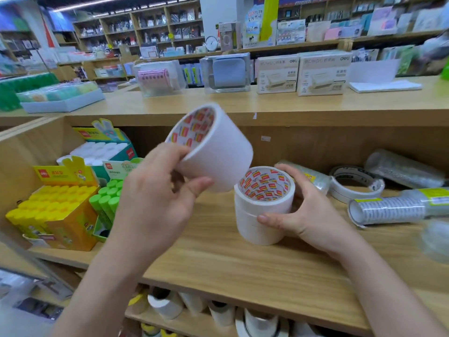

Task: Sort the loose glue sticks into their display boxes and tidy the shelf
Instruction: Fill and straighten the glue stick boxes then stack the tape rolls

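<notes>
My left hand (155, 200) grips a wide white tape roll (213, 152), tilted and lifted above the wooden shelf (218, 259). My right hand (298, 210) holds a stack of white tape rolls (262, 210) standing on the shelf, fingers round its far side and thumb at the front. To the left stand the display boxes: a yellow box of yellow glue sticks (56, 210), a green box of green glue sticks (107, 203), and behind them a teal box of white-capped sticks (102, 152).
Thin tape rolls (357, 186) and clear-wrapped tape tubes (398, 207) lie on the shelf's right side. The shelf above carries boxed goods (277, 74) and a tray (60, 98). More tape rolls (218, 310) sit on the shelf below.
</notes>
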{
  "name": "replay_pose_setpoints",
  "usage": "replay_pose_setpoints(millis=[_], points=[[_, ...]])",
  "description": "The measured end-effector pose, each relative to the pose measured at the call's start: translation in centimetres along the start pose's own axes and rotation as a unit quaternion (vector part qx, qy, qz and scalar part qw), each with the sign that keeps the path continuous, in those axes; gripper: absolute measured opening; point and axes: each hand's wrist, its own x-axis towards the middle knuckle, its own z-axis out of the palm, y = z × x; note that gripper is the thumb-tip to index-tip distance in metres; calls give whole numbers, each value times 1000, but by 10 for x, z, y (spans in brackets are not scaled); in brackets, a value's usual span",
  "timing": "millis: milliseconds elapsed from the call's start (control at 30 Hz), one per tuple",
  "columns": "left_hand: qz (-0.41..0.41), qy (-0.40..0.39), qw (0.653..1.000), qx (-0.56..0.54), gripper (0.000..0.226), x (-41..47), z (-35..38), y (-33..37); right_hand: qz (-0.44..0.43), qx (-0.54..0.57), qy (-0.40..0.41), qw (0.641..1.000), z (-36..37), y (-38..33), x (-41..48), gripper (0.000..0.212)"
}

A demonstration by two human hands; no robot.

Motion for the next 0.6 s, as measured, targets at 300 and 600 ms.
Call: replay_pose_setpoints(millis=[300,600], points=[[80,-107,988,-76,78,12,39,13,-13,4,2,1000,14,0,-2,110],[-175,-125,904,-369,85,-28,77,-1,-36,-30,13,999,19,-2,-4,88]])
